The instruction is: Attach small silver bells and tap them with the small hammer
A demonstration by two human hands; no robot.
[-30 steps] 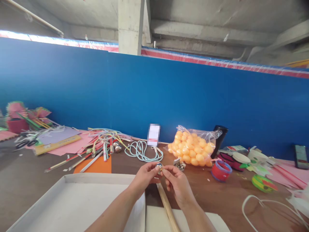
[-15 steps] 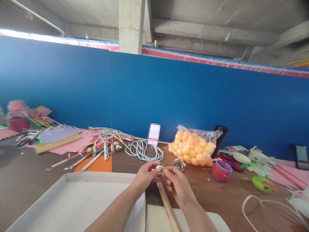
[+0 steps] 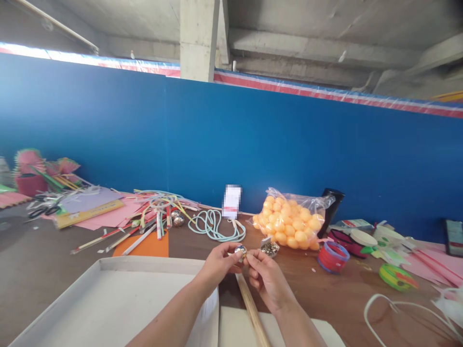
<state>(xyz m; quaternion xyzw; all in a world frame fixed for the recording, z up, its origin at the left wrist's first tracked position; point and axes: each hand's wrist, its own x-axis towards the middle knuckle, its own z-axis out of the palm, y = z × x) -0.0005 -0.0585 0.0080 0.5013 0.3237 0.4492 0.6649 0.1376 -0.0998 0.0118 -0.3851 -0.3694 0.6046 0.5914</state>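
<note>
Lower centre of the frame, the left hand (image 3: 219, 264) clamps its fingers on a shiny silver round ball (image 3: 240, 250); the right hand (image 3: 269, 275) pinches fingertips together at its edge, on what I can't tell; handling looks unfinished.

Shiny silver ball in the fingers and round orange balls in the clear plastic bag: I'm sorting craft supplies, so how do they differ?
Finish: the shiny silver ball is mirror-like, while the round orange balls have no metallic shine.
Number: the silver ball is single; the orange balls are many.
Place: the left hand grips the silver ball; the orange balls lie in the clear plastic bag.
Both are round.
</note>
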